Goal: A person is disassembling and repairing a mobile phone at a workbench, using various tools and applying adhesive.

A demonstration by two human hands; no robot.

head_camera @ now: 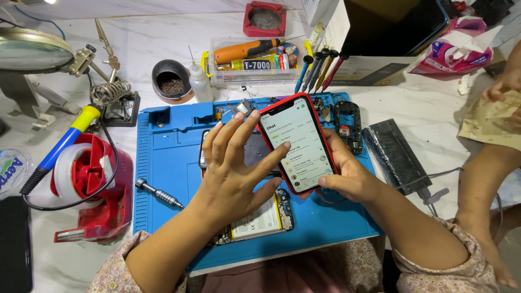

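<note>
**Lit phone screen above a blue repair mat**

A phone in a red case point(297, 142) is held over the blue mat point(168, 157), its tall screen glowing white and pale green with a column of small round icons. Behind it stands a clear plastic box point(249, 62) holding a glue tube with a black label point(255, 65) — white lettering on a dark strip. At the back right sits a white cardboard box point(369, 68), and beside it a pink and white tissue pack point(453, 51). At the far left edge — a round lid with blue lettering point(10, 168).
</note>
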